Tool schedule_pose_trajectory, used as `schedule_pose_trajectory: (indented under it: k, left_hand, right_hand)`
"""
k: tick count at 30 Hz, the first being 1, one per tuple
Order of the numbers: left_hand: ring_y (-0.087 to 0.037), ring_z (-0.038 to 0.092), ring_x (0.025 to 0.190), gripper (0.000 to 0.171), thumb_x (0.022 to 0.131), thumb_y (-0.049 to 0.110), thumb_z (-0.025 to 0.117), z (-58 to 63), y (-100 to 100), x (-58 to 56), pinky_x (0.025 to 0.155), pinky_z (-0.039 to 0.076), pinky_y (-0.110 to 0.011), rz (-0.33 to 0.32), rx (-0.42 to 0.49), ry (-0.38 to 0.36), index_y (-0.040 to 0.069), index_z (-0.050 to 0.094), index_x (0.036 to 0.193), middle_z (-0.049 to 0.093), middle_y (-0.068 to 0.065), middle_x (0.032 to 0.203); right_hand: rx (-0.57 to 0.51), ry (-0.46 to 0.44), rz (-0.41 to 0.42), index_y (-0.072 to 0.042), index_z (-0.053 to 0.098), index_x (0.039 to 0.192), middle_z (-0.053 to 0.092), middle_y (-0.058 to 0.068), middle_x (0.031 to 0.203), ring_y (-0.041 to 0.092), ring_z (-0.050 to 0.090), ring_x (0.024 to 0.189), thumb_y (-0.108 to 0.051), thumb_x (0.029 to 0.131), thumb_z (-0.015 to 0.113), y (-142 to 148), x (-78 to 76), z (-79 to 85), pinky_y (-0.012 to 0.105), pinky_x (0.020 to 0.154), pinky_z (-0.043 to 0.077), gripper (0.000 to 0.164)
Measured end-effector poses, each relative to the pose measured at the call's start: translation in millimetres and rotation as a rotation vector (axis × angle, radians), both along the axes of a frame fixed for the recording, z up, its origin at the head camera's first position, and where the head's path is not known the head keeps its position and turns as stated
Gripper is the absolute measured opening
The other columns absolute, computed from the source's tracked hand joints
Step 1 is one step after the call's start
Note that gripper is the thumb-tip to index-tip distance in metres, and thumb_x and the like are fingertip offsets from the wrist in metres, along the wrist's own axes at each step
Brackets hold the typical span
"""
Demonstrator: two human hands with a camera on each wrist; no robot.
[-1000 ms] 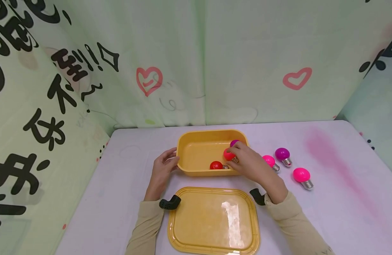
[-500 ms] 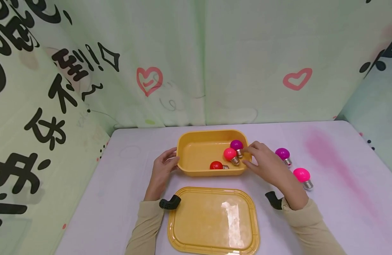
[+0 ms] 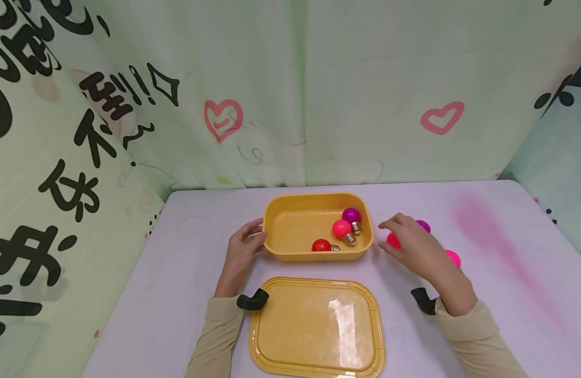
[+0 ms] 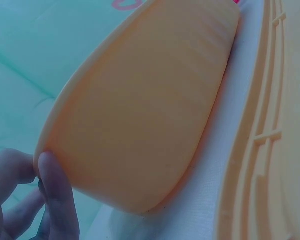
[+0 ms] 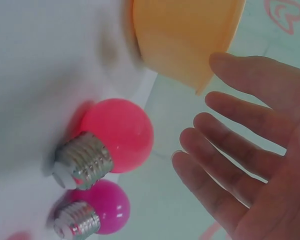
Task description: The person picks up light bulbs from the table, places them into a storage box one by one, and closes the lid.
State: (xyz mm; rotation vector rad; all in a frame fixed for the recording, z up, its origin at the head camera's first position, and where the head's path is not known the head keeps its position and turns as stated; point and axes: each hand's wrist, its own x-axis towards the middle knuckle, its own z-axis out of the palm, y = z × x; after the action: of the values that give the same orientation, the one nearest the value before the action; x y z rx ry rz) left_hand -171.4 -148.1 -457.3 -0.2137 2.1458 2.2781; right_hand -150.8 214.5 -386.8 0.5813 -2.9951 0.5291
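Note:
A yellow plastic container [image 3: 290,256] stands at mid-table. Inside, toward its right end, lie a purple light bulb [image 3: 351,214], a pinkish-red bulb [image 3: 341,228] and a red bulb [image 3: 321,245]. My left hand [image 3: 239,257] pinches the container's left rim between thumb and fingers, as the left wrist view confirms. To the right of the container, my right hand [image 3: 415,249] hovers with spread fingers and nothing in its grasp. Below it in the right wrist view lie a pink bulb [image 5: 118,135] and a purple bulb [image 5: 107,207], both with silver screw bases.
A shallow yellow lid [image 3: 314,325] lies in front of the container, between the forearms. Another pink bulb [image 3: 453,257] is partly hidden behind the right wrist. Green printed curtains [image 3: 366,105] enclose the back and sides of the white-covered table.
The right hand has let go of a bulb inside the container and moved out rightward, over the bulbs on the table. The left hand keeps its place at the rim.

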Motion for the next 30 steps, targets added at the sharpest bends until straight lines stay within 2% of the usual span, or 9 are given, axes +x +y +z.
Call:
schedule_pose_trajectory:
  k: [5, 15, 23, 30]
  left_hand:
    - [-0.025, 0.064, 0.096, 0.037, 0.094, 0.006, 0.065, 0.4, -0.2, -0.2, 0.070, 0.057, -0.021, 0.000, 0.009, -0.002, 0.007, 0.062, 0.131, 0.059, -0.017, 0.123]
    - [-0.023, 0.064, 0.096, 0.039, 0.094, 0.006, 0.065, -0.5, 0.1, 0.8, 0.071, 0.057, -0.021, -0.002, 0.011, 0.003, 0.006, 0.061, 0.132, 0.059, -0.017, 0.122]
    - [-0.023, 0.064, 0.097, 0.038, 0.094, 0.006, 0.066, -1.2, 0.6, 1.5, 0.072, 0.057, -0.022, 0.002, 0.005, -0.015, 0.008, 0.062, 0.131, 0.059, -0.014, 0.122]
    - [-0.024, 0.063, 0.098, 0.038, 0.094, 0.007, 0.066, 1.1, 0.7, 1.1, 0.073, 0.057, -0.022, -0.001, -0.002, -0.009, 0.007, 0.062, 0.131, 0.059, -0.015, 0.123]
  right_hand:
    - [0.004, -0.008, -0.012, 0.005, 0.065, 0.117, 0.060, 0.021, 0.112, 0.039, 0.056, 0.107, -0.015, 0.086, 0.076, 7.6, -1.0, -2.0, 0.054, 0.084, 0.055, 0.039]
    - [0.027, -0.051, -0.056, 0.010, 0.065, 0.115, 0.059, 0.027, 0.112, 0.045, 0.055, 0.105, -0.011, 0.083, 0.078, 16.9, -4.7, -8.8, 0.057, 0.089, 0.052, 0.041]
    - [0.016, -0.031, -0.022, 0.011, 0.066, 0.109, 0.061, 0.024, 0.102, 0.043, 0.057, 0.097, -0.005, 0.080, 0.079, 23.2, -7.5, -17.6, 0.056, 0.088, 0.051, 0.036]
    - [0.017, -0.028, -0.023, 0.012, 0.064, 0.111, 0.062, 0.024, 0.101, 0.042, 0.058, 0.094, -0.003, 0.079, 0.080, 25.1, -12.0, -20.5, 0.054, 0.087, 0.052, 0.039]
